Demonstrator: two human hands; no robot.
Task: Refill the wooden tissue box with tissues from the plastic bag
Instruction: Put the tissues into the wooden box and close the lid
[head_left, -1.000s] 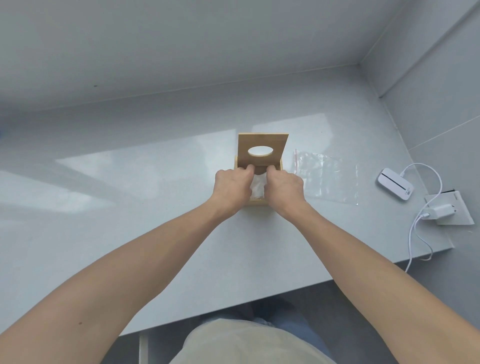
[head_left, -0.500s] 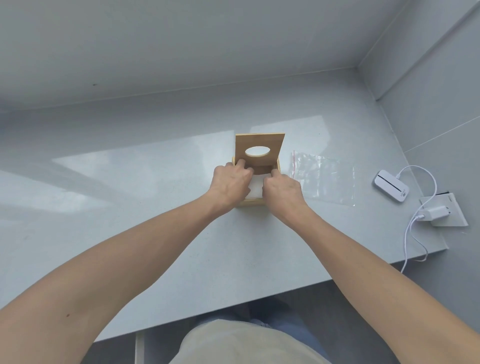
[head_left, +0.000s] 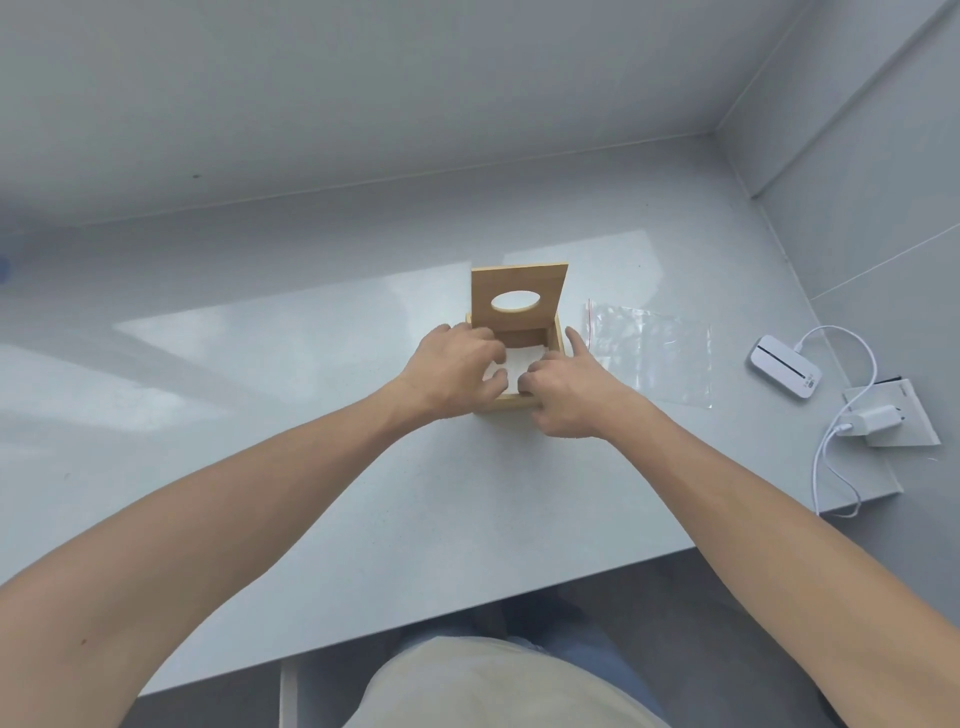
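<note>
The wooden tissue box (head_left: 559, 336) stands mid-table with its lid (head_left: 519, 283) raised upright, showing its oval hole. White tissues (head_left: 521, 362) lie inside the box. My left hand (head_left: 447, 374) reaches in from the left, with thumb and curled fingers closed on the tissues. My right hand (head_left: 569, 400) is at the near right corner, its curled fingers on the tissues and its index finger stretched along the outside of the right wall. The clear plastic bag (head_left: 655, 353) with a red seal lies flat and looks empty, just right of the box.
A small white device (head_left: 784, 366) lies at the far right, cabled to a white charger (head_left: 878, 418) in a socket plate. The white cable (head_left: 831, 470) loops over the table's right front edge. Walls close off the back and right.
The tissues have gone from bunched between my hands to lying low inside the box. My hands have drawn slightly apart, and my right index finger now points forward beside the box.
</note>
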